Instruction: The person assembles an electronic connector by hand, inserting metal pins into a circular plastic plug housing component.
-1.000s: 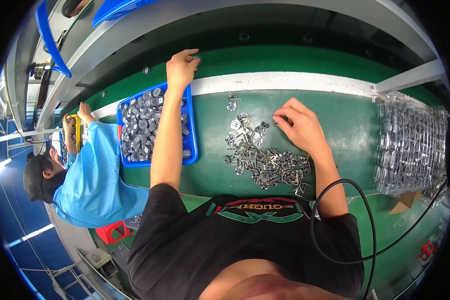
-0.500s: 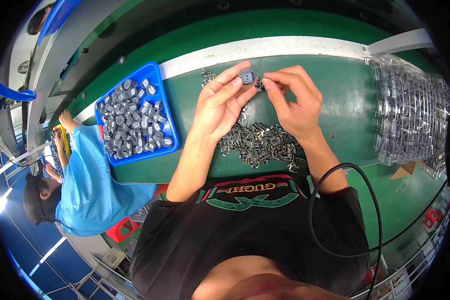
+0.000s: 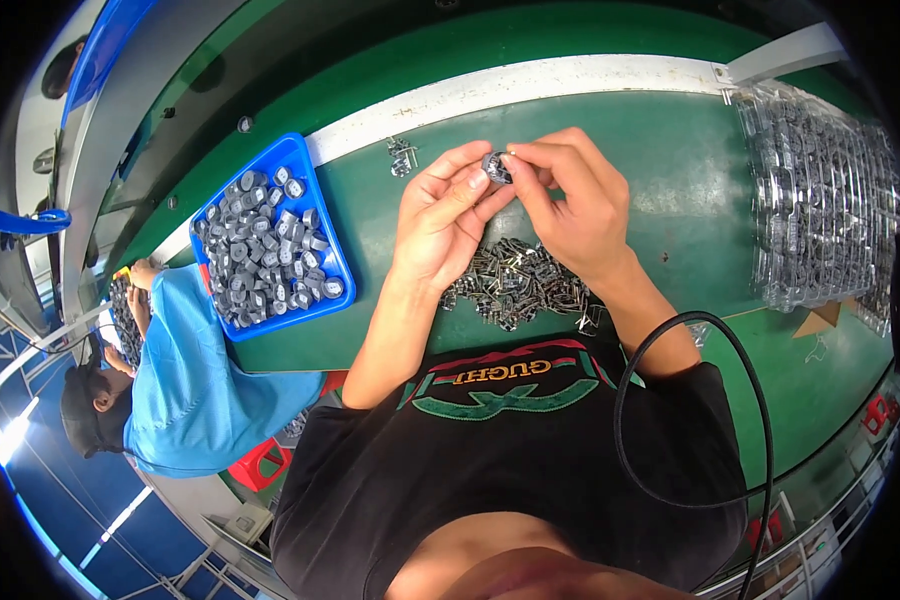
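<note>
Between the thumb and fingers of my left hand (image 3: 432,215) is a small round grey plastic housing (image 3: 494,168). My right hand (image 3: 582,205) pinches a small dark part with metal pins against the housing's face; the fingertips mostly cover it, and how deep it sits I cannot tell. Both hands are raised above the green table, close together. Below them lies a loose pile of small black parts with metal pins (image 3: 530,285). A few similar parts (image 3: 402,157) rest apart, just beyond my left hand.
To the left, a blue tray (image 3: 347,262) holds many grey housings (image 3: 260,250). Stacked clear plastic trays (image 3: 820,200) filled with parts stand at the right. A black cable (image 3: 725,345) loops by my right forearm. At far left works a person in a blue shirt (image 3: 200,375).
My right hand has brought the pinned part leftward from beside the housing onto its face. The housing has turned and is now more covered. The whole view has shifted slightly.
</note>
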